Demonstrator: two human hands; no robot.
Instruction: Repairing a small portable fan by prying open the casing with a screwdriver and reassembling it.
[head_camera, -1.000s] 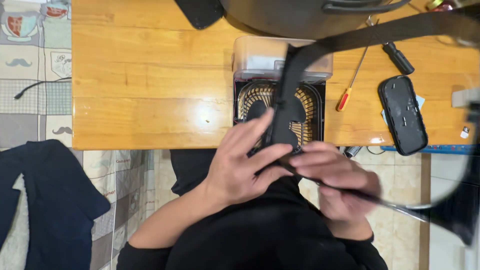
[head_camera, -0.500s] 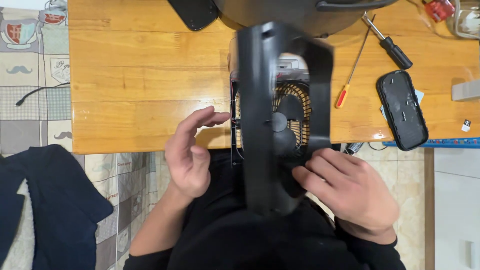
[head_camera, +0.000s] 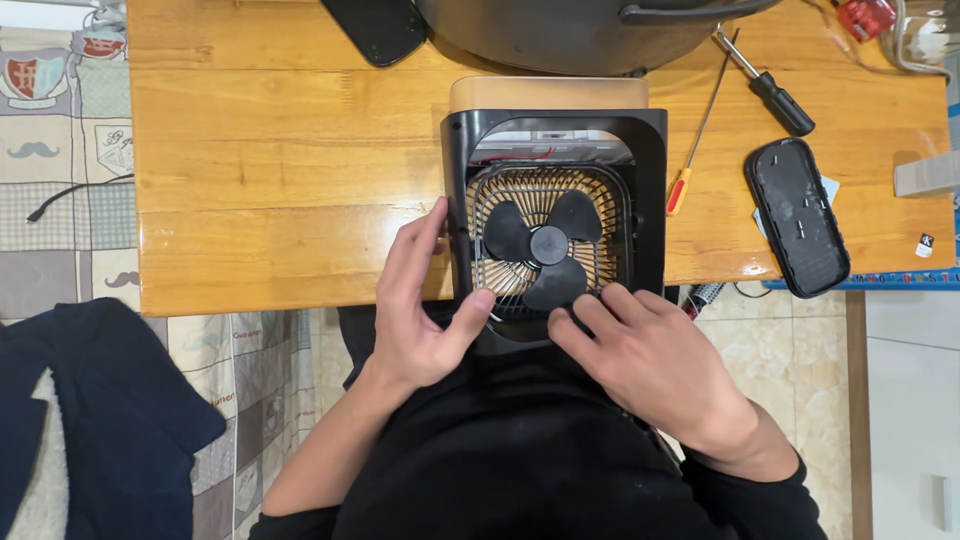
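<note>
While both hands rest on it, the small black fan unit (head_camera: 556, 225) lies on its back at the near edge of the wooden bench (head_camera: 290, 190), its lower end hanging over the edge toward the person's lap. Left hand (head_camera: 420, 300): grip loosely spread, fingers laid flat along the left side of the black housing, thumb tip pressed against the lower left corner of the grille; it clamps nothing. Right hand (head_camera: 650, 360): grip spread too, fingertips touching the lower edge of the housing just below the three-blade black fan wheel (head_camera: 548, 245), palm off the bench over the dark clothing. Between the two hands sits the wire grille (head_camera: 612, 215), with the wheel on top of it; red wires show in the open gap above.

Just right of the right hand, beyond the housing, an orange-handled screwdriver (head_camera: 692, 160) lies slanted on the bench. Further right, a black oval cover plate (head_camera: 797, 216) lies flat. Above that, a black-handled screwdriver (head_camera: 765, 85). Beyond the fan's pale top end, a large dark pot (head_camera: 560, 35) stands at the far bench edge, a black flat object (head_camera: 378, 28) to its left. Far left of the left hand, down on the floor, dark blue cloth (head_camera: 90, 420) lies on a patterned mat (head_camera: 55, 160).
</note>
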